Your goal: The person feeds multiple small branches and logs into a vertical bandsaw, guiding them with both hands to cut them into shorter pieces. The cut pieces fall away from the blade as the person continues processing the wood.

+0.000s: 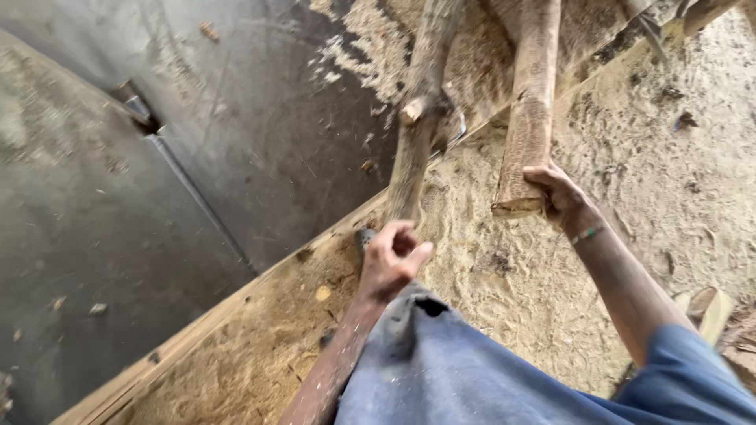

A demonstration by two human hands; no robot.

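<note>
Two rough logs lie side by side across a sawdust-covered wooden surface point(677, 197). My right hand point(561, 195) grips the cut near end of the thicker log point(529, 118), fingers curled over its edge. A beaded band sits on that wrist. My left hand point(392, 258) is curled into a loose fist just below the near end of the thinner, knotty log point(415, 149). Nothing shows inside that hand, and whether it touches the log is unclear.
A dark grey metal table point(236, 142) with a narrow slot fills the left, bordered by a diagonal wooden rail point(205, 323). Sawdust is heaped along the rail. Torn blue cloth point(441, 370) covers the bottom centre. A pale wood offcut point(709, 311) lies at the right.
</note>
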